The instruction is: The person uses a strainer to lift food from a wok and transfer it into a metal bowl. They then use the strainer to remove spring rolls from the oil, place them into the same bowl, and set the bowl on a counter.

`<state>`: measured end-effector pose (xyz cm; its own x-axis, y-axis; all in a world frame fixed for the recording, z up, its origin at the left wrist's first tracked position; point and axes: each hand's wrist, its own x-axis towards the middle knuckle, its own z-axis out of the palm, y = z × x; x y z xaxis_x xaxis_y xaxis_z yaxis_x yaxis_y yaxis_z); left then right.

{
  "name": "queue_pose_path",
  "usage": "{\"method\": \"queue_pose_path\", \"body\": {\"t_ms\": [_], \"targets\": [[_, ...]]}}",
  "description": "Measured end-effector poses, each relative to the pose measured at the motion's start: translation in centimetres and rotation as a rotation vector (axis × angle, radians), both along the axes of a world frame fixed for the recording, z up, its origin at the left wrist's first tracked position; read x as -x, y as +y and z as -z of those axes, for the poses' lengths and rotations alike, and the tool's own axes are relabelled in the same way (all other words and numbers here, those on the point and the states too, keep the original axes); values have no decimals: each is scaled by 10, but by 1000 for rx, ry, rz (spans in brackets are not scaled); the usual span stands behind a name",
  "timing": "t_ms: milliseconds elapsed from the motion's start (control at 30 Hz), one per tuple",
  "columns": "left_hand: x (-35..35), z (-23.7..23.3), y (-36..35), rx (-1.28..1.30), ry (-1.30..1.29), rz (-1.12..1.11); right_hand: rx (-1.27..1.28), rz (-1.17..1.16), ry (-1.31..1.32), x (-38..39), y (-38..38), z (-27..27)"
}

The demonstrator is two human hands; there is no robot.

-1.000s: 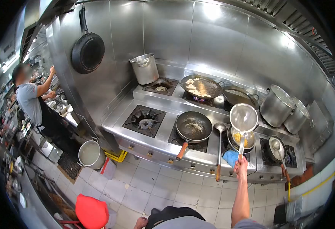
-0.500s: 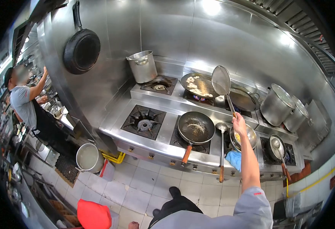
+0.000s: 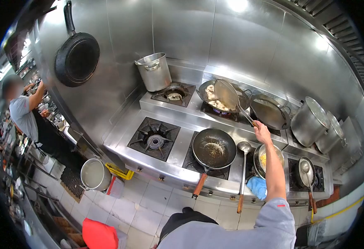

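Note:
My right hand (image 3: 262,132) is closed around the handle of a long-handled mesh strainer (image 3: 226,94). The strainer's round head is tilted over the right part of a dark wok (image 3: 244,99) on the back burner. Pale pieces of food (image 3: 211,93) lie in oil in that wok, partly covered by the mesh. Below my right forearm sits a metal bowl or pan (image 3: 276,154) with something yellow in it. A ladle (image 3: 244,147) with a wooden handle rests to the left of it. Of my left hand at most a sliver shows at the bottom edge, its fingers hidden.
A frying pan (image 3: 214,149) rests on the front burner, its wooden handle jutting past the stove edge. A blue cloth (image 3: 256,187) lies by my forearm. Tall pots (image 3: 310,121) stand back right, another pot (image 3: 153,72) back left. A co-worker (image 3: 24,112) stands at far left.
The strainer's head has come down from upright above the stove to tilt over the wok with the food. My right hand has lowered its angle, and the view has shifted slightly.

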<state>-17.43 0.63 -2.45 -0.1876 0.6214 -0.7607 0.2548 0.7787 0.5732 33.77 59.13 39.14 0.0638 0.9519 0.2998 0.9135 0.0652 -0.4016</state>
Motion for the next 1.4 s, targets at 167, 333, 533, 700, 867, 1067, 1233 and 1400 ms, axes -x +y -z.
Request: {"method": "queue_pose_path", "body": {"t_ms": [167,333,533,700,867,1067,1233,1400], "targets": [[-12,-55,90,151,180,119,3,22,-95,-3,18,1],[30,-16,92,-379,499,923,-6,-20,12,-29,40,18],[20,-9,70,-250,255,296,244,-18,395,-26,18,-1],[47,23,47,-471,25,308,380,-35,742,2,19,0],[61,8,47,-434,110,274,303,-21,776,56,22,20],[17,-135,154,-184,5,-96,78,5,346,93,22,34],[-53,-407,232,-867,-561,-59,98,18,341,98,16,33],[-56,-562,255,-1503,-1358,859,-66,20,192,101,11,24]]}}
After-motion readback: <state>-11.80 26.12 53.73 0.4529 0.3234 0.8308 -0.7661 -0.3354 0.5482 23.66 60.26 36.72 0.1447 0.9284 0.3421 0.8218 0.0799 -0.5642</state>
